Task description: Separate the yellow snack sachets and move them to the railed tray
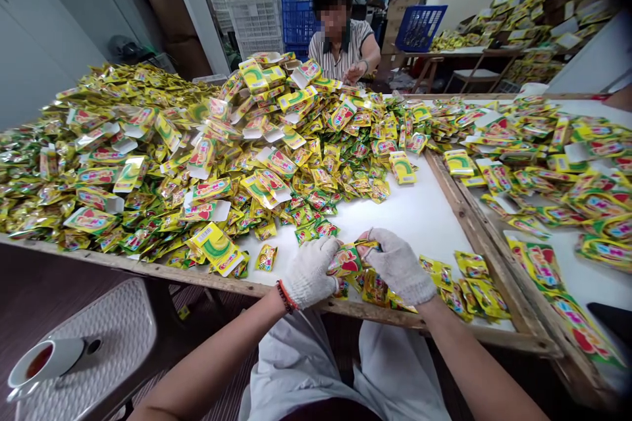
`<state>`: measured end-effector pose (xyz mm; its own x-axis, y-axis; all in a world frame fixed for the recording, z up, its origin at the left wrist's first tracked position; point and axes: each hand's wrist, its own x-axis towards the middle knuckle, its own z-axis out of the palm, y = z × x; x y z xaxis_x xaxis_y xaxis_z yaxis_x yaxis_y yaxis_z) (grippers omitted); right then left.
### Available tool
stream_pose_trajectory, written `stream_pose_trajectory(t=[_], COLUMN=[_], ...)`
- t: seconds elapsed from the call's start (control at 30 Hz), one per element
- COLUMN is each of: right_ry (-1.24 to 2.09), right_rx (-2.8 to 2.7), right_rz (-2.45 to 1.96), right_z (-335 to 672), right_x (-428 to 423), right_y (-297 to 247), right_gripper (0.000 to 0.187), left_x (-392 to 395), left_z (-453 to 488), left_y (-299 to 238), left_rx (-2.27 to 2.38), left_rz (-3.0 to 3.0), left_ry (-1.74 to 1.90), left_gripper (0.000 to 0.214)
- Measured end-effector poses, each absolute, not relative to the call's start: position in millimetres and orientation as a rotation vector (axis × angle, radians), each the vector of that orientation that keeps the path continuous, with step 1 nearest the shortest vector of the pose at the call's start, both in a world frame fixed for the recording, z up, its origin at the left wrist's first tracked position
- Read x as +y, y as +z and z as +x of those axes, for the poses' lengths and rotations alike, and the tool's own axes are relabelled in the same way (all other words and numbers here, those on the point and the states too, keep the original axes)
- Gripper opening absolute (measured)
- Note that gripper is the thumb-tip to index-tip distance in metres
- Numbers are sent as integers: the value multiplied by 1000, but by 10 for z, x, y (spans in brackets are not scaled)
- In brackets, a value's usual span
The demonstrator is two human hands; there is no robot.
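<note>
My left hand (312, 273), in a white knitted glove with a red beaded bracelet at the wrist, is closed on a small printed candy box (345, 260). The box lies tilted near the table's front edge. Right beside it, my gloved right hand (399, 266) pinches a small yellow packet (368, 246) at the end of the box. Whether the packet is partly inside the box I cannot tell. Loose yellow packets (375, 288) lie under and around my right hand, with more packets (481, 286) to its right. A yellow box (217, 248) rests left of my left hand.
A big heap of packets and open boxes (197, 145) covers the left and back. A wooden rail (464, 210) divides off more boxes (533, 177) at right. Across the table sits a person (340, 39). A cup (44, 362) stands on a stool (113, 335) at lower left.
</note>
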<state>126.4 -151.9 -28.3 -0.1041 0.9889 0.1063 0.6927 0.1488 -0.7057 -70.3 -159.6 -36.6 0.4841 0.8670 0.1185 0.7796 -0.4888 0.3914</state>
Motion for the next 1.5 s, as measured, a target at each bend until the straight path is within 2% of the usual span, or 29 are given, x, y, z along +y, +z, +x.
stream_pose_trajectory(t=[0.17,0.3,0.47,0.67,0.8,0.9,1.03,1.2,1.3,1.4,1.5], right_ry=[691,959,857,1356,1548,1418,1060,838,861,758,726], right_rx=[-1903,-1964,-1779,-1471,-1609,-1785,-1789,-1770,-1404,-954,-992], right_rz=[-1643,-1527,-1683,-1536,-1368,-1404,-1544,-1506,-1425,-1343,-1508], right_z=[1285,1387,1394,1364,1392,1407,1413,1577,1941,2406,2712], right_x=[-1543,-1561,-1625,-1789,-1950,-2026,-2073,-2044,-1958,-1893,-1899], right_y=[-252,-201,-228,-115,-78,-130,-223,-190,-82,-6,-82], right_gripper=[25,30,16,38,24,23,20,10,22,41,37], left_x=[-1572,-1566,-1625,-1704,-1796,-1871,-1907,-1802,-1620,-1451,-1379], left_z=[-701,-732,-663,-578,-501,-446,-387,-295,-399,-668,-897], left_y=[-418,-433,-355,-289,-240,-159,-67,-59,-12,16,-73], left_rx=[1395,1401,1358,1421,1354,1273,1170,1101,1215,1456,1624], left_rz=[2396,2439,2515,2491,2560,2492,2085,1867,1848,1900,1932], left_ry=[501,526,505,601,605,589,512,658,827,905,835], left_gripper=[58,62,62,60,53,47,25,33,41,34,22])
